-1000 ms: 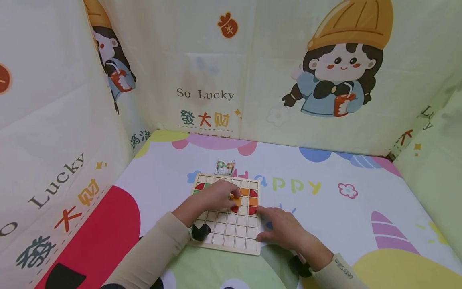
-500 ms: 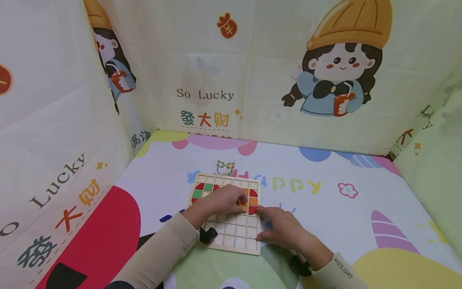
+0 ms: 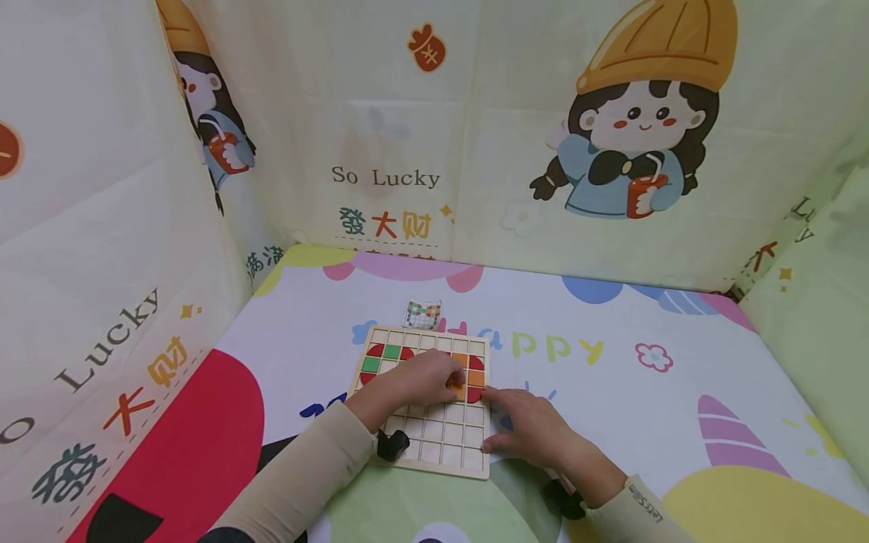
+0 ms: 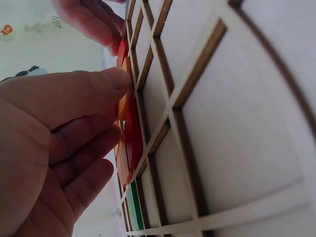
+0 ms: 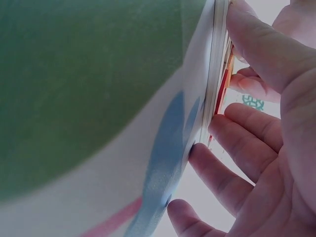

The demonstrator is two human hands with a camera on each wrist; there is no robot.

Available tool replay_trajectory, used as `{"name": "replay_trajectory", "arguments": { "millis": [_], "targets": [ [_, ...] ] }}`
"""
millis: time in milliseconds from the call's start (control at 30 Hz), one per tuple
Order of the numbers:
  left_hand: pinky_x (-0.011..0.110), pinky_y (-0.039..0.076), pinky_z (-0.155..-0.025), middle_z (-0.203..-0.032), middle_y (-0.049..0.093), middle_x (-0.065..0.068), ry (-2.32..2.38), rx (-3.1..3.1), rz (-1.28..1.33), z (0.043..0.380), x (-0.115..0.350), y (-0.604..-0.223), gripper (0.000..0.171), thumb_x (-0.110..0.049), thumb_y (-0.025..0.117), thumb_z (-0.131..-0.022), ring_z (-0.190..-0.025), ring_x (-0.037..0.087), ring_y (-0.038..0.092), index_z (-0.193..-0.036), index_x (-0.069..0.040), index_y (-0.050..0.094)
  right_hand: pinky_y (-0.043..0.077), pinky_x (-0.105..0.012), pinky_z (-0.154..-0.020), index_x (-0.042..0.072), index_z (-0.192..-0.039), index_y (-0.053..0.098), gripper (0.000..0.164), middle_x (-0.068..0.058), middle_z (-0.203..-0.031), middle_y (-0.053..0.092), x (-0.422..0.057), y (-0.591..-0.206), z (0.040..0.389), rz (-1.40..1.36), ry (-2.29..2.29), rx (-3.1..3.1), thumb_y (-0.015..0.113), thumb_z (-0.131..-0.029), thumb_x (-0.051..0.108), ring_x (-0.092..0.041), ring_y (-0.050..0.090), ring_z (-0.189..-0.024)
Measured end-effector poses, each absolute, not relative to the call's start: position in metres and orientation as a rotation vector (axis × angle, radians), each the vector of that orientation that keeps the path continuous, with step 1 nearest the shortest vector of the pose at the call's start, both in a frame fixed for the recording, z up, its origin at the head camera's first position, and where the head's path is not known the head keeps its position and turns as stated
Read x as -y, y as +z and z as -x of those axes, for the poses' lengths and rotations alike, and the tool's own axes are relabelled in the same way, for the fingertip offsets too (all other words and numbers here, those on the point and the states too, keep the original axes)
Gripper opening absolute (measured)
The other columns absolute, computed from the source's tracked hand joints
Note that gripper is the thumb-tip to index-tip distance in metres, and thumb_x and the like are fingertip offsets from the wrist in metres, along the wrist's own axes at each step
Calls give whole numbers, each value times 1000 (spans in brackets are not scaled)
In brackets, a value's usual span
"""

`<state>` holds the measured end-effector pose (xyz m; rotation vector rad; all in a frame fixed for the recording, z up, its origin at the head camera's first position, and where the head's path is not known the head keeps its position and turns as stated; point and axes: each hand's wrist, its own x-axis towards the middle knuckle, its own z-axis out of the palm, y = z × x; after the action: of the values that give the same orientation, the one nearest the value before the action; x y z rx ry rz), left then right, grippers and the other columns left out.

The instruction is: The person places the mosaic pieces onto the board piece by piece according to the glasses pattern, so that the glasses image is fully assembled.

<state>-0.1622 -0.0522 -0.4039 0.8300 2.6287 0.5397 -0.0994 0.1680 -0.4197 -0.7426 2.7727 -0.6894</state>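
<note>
A wooden grid board (image 3: 431, 431) lies on the printed cloth, with red, green and orange tiles set in its upper rows. Over its right-middle part my left hand (image 3: 426, 375) reaches in, fingers bent. In the left wrist view, that thumb lies on an orange tile (image 4: 123, 106) beside a red piece (image 4: 132, 133); the index fingertip is hidden. My right hand (image 3: 532, 430) rests at the board's right edge, thumb and fingers spread and touching the rim. Green tiles (image 3: 370, 365) show at the board's left side. The left hand and forearm cover several cells.
A small pattern card (image 3: 422, 314) stands just behind the board. Dark blue pieces (image 3: 312, 411) lie on the cloth left of the board, partly behind the left sleeve (image 3: 308, 460). Printed cloth walls rise at the back and both sides.
My left hand has shifted slightly right and toward me with the orange tile, now low at the cells, uncovering green and red tiles at left. The right hand stays put.
</note>
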Motion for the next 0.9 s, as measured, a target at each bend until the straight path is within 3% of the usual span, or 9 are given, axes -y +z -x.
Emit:
{"name": "replay_trajectory", "arguments": {
  "millis": [333, 633, 900],
  "targets": [
    [24, 49, -82, -92, 63, -11, 568, -2622, -822, 159, 58, -405, 20, -21, 77, -89, -86, 9, 55, -108, -16, 74, 41, -57, -102, 8, -138, 58, 74, -10, -133, 62, -166, -419, 100, 709, -692, -2758, 86, -76, 39, -34, 54, -125],
    [41, 48, -98, -120, 67, 1, 664, -2661, -831, 151, 92, -387, 33, -22, 76, -90, -117, 24, 56, -121, -10, 71, 41, -56, -102, 8, -136, 59, 72, -9, -133, 62, -166, -419, 100, 711, -683, -2762, 86, -77, 38, -34, 54, -125],
    [45, 47, -99, -123, 64, 4, 773, -2732, -684, 139, 135, -380, 36, -20, 80, -87, -120, 27, 56, -121, -9, 70, 41, -55, -103, 9, -137, 60, 73, -8, -134, 62, -164, -420, 100, 695, -669, -2774, 87, -76, 38, -33, 53, -126]
  ]
}}
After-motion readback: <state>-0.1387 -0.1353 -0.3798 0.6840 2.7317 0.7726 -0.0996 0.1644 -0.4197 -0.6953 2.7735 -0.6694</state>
